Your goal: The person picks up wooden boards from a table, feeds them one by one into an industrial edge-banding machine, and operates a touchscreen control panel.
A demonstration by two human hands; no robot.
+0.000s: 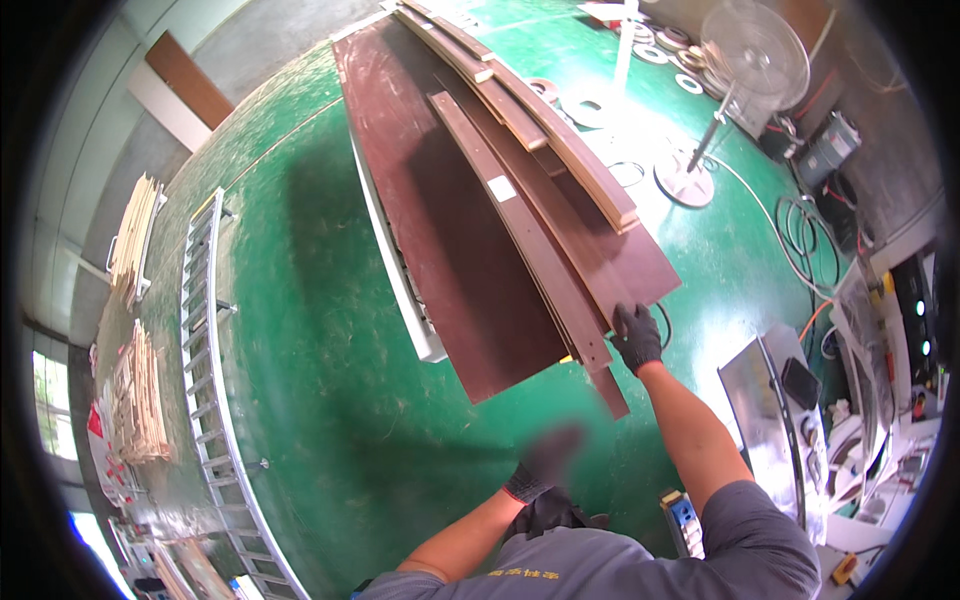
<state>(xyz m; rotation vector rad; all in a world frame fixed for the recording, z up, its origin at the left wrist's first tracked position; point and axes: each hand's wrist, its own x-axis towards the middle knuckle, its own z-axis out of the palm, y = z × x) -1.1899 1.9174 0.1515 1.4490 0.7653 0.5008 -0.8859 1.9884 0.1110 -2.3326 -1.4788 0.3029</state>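
Observation:
Several long dark-brown boards and strips lie stacked in front of me. My right hand [637,338], in a dark glove, is closed at the near end of a brown board [635,270], with its fingertips on the board's edge. Beside that hand, a narrow brown strip [540,250] with a white label [501,188] runs along the stack, and another strip's end sticks out below it. Underneath is a wide brown panel [400,130]. My left hand [550,465], also gloved, hangs low over the floor, apart from the boards. Motion smears its fingers.
A silver ladder [212,390] lies along the left, with bundles of pale wood strips [140,400] beyond it. A standing fan [690,180], coiled hoses [808,240] and rolls of edging [650,52] stand at the right. A machine [765,420] is near my right arm.

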